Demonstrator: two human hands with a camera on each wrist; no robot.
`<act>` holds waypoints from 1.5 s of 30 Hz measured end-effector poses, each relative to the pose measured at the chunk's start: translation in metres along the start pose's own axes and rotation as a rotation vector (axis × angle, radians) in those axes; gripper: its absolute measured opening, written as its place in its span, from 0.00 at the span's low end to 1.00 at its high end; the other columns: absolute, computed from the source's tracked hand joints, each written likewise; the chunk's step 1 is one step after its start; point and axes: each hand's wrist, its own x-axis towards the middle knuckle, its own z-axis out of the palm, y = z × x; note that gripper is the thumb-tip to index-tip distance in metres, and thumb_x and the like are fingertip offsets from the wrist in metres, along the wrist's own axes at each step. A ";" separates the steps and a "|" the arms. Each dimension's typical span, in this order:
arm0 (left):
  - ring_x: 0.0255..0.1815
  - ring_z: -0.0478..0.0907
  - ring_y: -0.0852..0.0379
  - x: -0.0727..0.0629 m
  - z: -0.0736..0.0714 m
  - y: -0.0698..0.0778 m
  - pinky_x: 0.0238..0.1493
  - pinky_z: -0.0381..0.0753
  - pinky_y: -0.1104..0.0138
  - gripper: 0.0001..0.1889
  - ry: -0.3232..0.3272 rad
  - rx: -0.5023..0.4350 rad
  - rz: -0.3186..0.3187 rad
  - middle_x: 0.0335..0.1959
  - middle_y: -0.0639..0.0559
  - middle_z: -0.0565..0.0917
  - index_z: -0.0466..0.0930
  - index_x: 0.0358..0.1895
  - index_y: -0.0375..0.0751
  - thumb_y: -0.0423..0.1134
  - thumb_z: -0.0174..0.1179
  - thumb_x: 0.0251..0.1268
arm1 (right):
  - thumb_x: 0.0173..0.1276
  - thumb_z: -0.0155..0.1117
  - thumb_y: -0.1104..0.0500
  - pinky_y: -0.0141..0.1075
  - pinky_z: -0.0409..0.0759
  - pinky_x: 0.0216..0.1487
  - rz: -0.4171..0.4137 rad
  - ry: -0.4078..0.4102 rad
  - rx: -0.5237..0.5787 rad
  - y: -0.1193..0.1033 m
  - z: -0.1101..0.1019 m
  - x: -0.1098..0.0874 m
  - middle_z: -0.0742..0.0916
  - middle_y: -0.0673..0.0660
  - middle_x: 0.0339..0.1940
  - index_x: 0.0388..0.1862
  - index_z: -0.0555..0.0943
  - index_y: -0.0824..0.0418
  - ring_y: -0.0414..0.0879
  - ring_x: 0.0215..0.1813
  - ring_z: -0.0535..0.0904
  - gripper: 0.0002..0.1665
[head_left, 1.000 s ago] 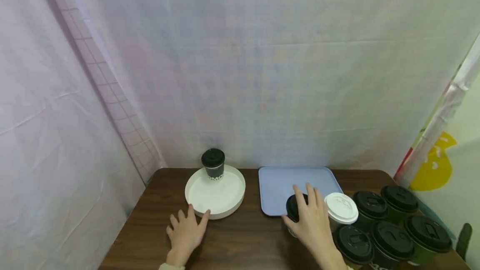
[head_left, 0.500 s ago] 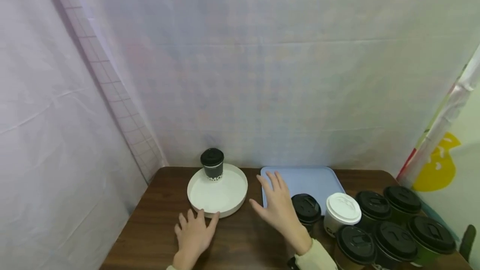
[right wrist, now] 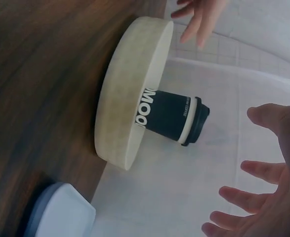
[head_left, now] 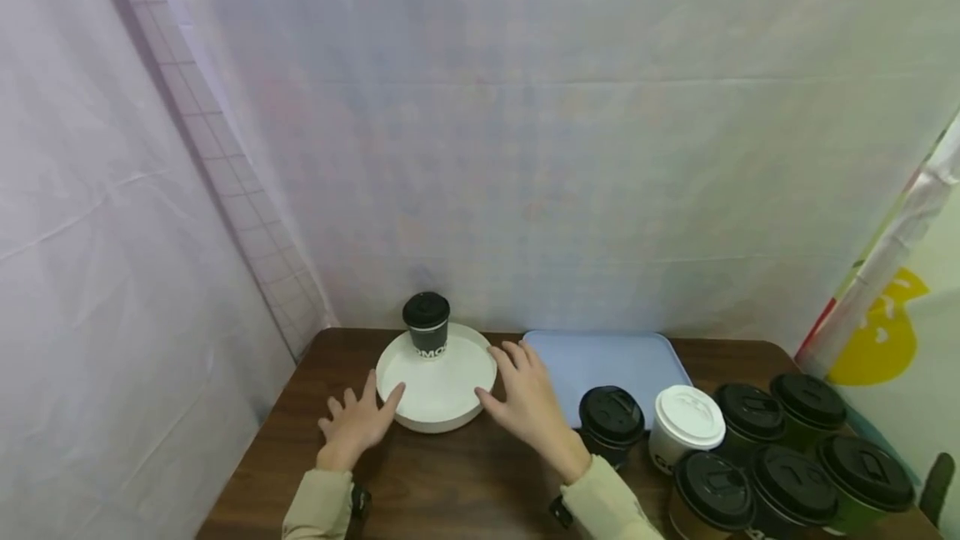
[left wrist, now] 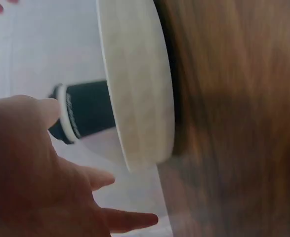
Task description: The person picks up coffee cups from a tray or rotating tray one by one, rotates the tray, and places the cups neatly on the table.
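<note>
A round white tray (head_left: 435, 394) with a raised rim lies on the wooden table, and a dark paper coffee cup (head_left: 428, 332) with a black lid stands upright near its back left edge. To the tray's left, my left hand (head_left: 354, 426) hovers with spread fingers, its thumb over the rim. My right hand (head_left: 528, 402) is at the tray's right side, fingers loosely spread and holding nothing. In the right wrist view the cup (right wrist: 169, 113) shows white lettering, and a gap separates it from the right hand (right wrist: 263, 197). Whether either hand touches the rim is unclear.
A light blue rectangular tray (head_left: 607, 365) lies to the right. In front of it stand a black-lidded cup (head_left: 611, 419) and a white-lidded cup (head_left: 687, 423). Several larger black-lidded cups (head_left: 791, 482) crowd the table's right end. A pale curtain (head_left: 525, 148) hangs behind.
My right hand has left the black-lidded cup in front of the blue tray and moved left to the white tray. My left hand has shifted slightly, ending farther forward and left.
</note>
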 end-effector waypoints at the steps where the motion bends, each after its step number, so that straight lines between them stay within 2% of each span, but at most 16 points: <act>1: 0.78 0.38 0.10 0.005 -0.002 -0.002 0.70 0.44 0.18 0.51 -0.002 0.008 0.007 0.79 0.16 0.50 0.46 0.84 0.39 0.76 0.35 0.74 | 0.62 0.77 0.46 0.65 0.77 0.64 0.004 -0.005 0.005 0.000 0.001 0.000 0.84 0.66 0.62 0.66 0.79 0.60 0.69 0.67 0.77 0.36; 6: 0.79 0.37 0.11 0.015 0.001 -0.009 0.69 0.43 0.18 0.47 -0.007 0.029 0.018 0.81 0.20 0.51 0.51 0.84 0.39 0.73 0.36 0.76 | 0.63 0.76 0.48 0.61 0.79 0.62 0.004 -0.012 0.025 0.003 0.009 0.002 0.84 0.66 0.60 0.65 0.80 0.62 0.64 0.63 0.78 0.35; 13: 0.78 0.39 0.10 0.004 0.010 -0.005 0.70 0.45 0.18 0.46 0.034 0.073 0.007 0.79 0.18 0.54 0.52 0.84 0.41 0.72 0.37 0.76 | 0.62 0.77 0.50 0.57 0.80 0.59 0.021 0.004 0.030 0.007 0.016 0.006 0.85 0.67 0.58 0.63 0.81 0.64 0.62 0.61 0.79 0.33; 18: 0.78 0.43 0.10 -0.011 0.013 0.008 0.72 0.49 0.21 0.47 0.069 0.119 -0.009 0.76 0.13 0.57 0.58 0.81 0.39 0.73 0.38 0.75 | 0.62 0.77 0.50 0.55 0.80 0.59 -0.003 0.040 0.023 0.005 0.021 0.012 0.86 0.66 0.56 0.61 0.82 0.64 0.61 0.60 0.80 0.32; 22: 0.76 0.51 0.11 -0.025 0.017 0.020 0.70 0.55 0.23 0.47 0.093 0.161 -0.001 0.71 0.14 0.65 0.65 0.77 0.35 0.73 0.38 0.75 | 0.63 0.75 0.49 0.56 0.81 0.60 0.015 0.013 0.032 0.000 0.024 0.017 0.86 0.65 0.57 0.61 0.82 0.63 0.62 0.61 0.80 0.31; 27: 0.69 0.65 0.15 -0.044 0.021 0.037 0.66 0.63 0.27 0.47 0.084 0.190 0.042 0.64 0.18 0.74 0.73 0.70 0.33 0.75 0.41 0.73 | 0.66 0.73 0.49 0.58 0.80 0.63 0.056 -0.061 0.078 -0.007 0.028 0.021 0.85 0.67 0.61 0.63 0.81 0.63 0.65 0.65 0.79 0.31; 32: 0.59 0.74 0.25 -0.061 0.029 0.053 0.60 0.69 0.32 0.42 0.097 0.187 0.109 0.57 0.23 0.80 0.78 0.65 0.35 0.72 0.47 0.72 | 0.68 0.71 0.49 0.61 0.79 0.63 0.066 -0.104 0.120 -0.018 0.031 0.027 0.83 0.69 0.63 0.65 0.79 0.64 0.68 0.67 0.77 0.32; 37: 0.57 0.76 0.28 -0.069 0.041 0.067 0.59 0.70 0.33 0.41 0.073 0.145 0.145 0.59 0.27 0.81 0.79 0.67 0.39 0.73 0.49 0.71 | 0.71 0.68 0.46 0.60 0.79 0.65 0.056 -0.141 0.142 -0.033 0.034 0.039 0.81 0.68 0.67 0.70 0.76 0.63 0.65 0.69 0.76 0.35; 42: 0.58 0.77 0.28 -0.070 0.052 0.079 0.58 0.70 0.32 0.37 0.055 0.102 0.188 0.64 0.28 0.80 0.76 0.71 0.51 0.72 0.50 0.72 | 0.72 0.67 0.42 0.59 0.77 0.69 0.033 -0.208 0.170 -0.046 0.036 0.048 0.79 0.68 0.71 0.74 0.72 0.62 0.65 0.71 0.75 0.39; 45: 0.58 0.77 0.27 -0.069 0.058 0.086 0.58 0.70 0.32 0.34 0.042 0.107 0.210 0.64 0.29 0.80 0.75 0.72 0.52 0.68 0.52 0.73 | 0.70 0.69 0.40 0.59 0.77 0.68 0.021 -0.250 0.177 -0.054 0.038 0.052 0.78 0.67 0.72 0.76 0.70 0.60 0.66 0.71 0.75 0.43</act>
